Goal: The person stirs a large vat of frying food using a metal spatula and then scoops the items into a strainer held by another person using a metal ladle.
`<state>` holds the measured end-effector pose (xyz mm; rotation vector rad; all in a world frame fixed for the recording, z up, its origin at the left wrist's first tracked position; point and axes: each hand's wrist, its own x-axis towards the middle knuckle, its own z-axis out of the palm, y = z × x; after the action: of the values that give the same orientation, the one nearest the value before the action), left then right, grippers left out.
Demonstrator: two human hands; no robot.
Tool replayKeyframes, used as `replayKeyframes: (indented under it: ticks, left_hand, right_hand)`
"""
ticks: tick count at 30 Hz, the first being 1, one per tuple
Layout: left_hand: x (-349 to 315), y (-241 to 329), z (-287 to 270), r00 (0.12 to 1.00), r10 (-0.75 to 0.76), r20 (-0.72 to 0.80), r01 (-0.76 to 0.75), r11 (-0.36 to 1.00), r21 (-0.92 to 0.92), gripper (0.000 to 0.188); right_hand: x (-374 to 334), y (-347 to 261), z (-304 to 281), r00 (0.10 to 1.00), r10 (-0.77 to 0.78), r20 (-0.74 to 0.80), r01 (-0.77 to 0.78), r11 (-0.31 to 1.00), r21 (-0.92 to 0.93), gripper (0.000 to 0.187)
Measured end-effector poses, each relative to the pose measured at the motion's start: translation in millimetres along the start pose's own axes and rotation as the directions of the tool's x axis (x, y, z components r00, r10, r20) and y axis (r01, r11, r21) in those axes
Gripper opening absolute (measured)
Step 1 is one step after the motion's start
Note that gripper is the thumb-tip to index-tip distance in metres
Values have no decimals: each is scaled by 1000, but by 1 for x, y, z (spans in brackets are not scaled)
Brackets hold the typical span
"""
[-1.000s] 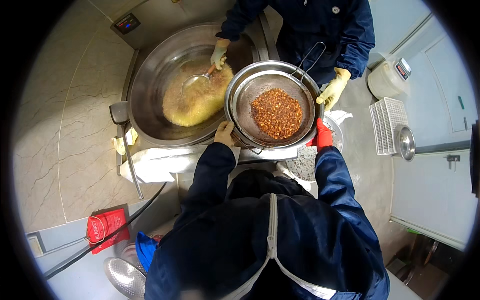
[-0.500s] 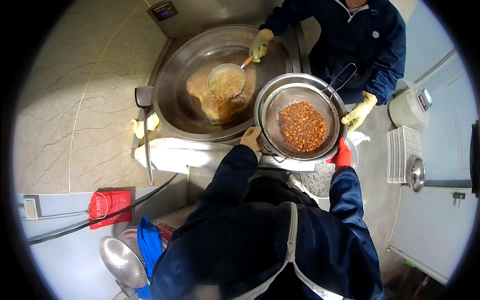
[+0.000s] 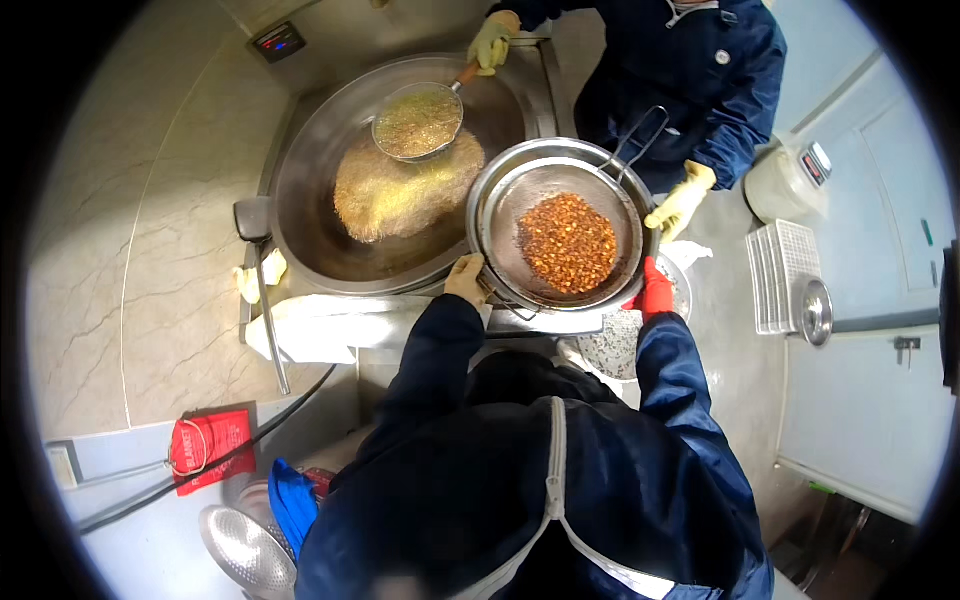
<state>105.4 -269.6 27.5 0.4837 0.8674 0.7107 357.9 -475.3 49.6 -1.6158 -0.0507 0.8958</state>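
Observation:
My left hand (image 3: pixel 465 280), in a pale glove, is closed on the left rim of a steel basin (image 3: pixel 476 205). My right hand (image 3: pixel 656 290), in a red glove, grips the same basin's right side; its fingertips are partly hidden. Inside the basin rests a round steel strainer (image 3: pixel 510 200) with a wire loop handle. Reddish-brown chopped bits (image 3: pixel 568 243) lie in the strainer. A co-worker's gloved hand (image 3: pixel 680 203) touches the basin's far right rim. The co-worker's other gloved hand (image 3: pixel 492 42) holds a wooden-handled mesh skimmer (image 3: pixel 420 122) above a large wok (image 3: pixel 300 215).
Bubbling golden liquid (image 3: pixel 405 190) lies in the wok. A long-handled spatula (image 3: pixel 253 220) leans at the wok's left. White cloth (image 3: pixel 335 318) covers the front edge. A speckled pan (image 3: pixel 612 350) sits below my right hand. At right stand a white crate (image 3: pixel 783 275) and a steel bowl (image 3: pixel 815 312).
The skimmer has been raised from the liquid in the wok, with golden liquid showing in it. Both my hands keep their hold on the basin. The whole view has shifted a little.

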Motion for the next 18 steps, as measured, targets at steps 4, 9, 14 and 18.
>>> replayKeyframes:
  ticks: [4, 9, 14, 18]
  left_hand:
    - [-1, 2, 1, 998, -19, -63, 18, 1000, -19, 5]
    - [0, 2, -3, 1000, -12, -23, 12, 999, 31, 5]
    - [0, 2, 0, 997, -26, -70, 26, 1000, -4, 6]
    - [4, 0, -3, 995, -10, -94, 12, 1000, 21, 7]
  right_hand:
    - [-9, -7, 6, 1000, 13, -16, -13, 1000, 14, 45]
    - [-5, -3, 3, 1000, 8, -30, -8, 1000, 13, 45]
    - [-7, -3, 3, 1000, -9, -20, 10, 1000, 26, 46]
    - [-10, -9, 5, 999, 27, -42, -26, 999, 21, 46]
